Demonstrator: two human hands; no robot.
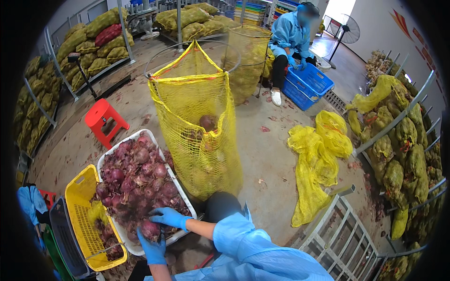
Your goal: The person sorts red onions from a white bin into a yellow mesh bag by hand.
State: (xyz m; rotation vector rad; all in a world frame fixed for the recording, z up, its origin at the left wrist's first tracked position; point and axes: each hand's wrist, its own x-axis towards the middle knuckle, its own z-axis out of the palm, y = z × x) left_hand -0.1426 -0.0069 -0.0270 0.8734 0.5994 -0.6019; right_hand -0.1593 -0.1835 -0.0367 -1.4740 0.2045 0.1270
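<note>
- Taking the middle of the white tub [180, 188] as the clock's centre, find one red onion [150, 230] at six o'clock, inside the near end.
- Holding that onion in the gloved left hand [153, 248], with fingers and thumb wrapped partway round it from below.
- Extending the gloved right hand [169, 218] from four o'clock, just above and beside the held onion, with fingers loosely bent and a little spread; cannot tell of any grip or contact beneath the palm.
- Note a heap of red onions [140, 175] and loose papery skins filling the tub toward twelve o'clock.
- See a yellow crate [78, 206] at eight o'clock, just beside the tub, with more onions and skins in its near end.
- Find a tall yellow mesh bag [197, 154] at one o'clock, standing upright near the tub, with a wide mouth and several onions inside.
- Spot a red stool [99, 114] at eleven o'clock, and crumpled yellow netting [313, 180] on the floor at three.
- Farther off, between one and two, notice a seated co-worker [286, 35] in blue, with gloved hands close to a blue crate [295, 93].
</note>
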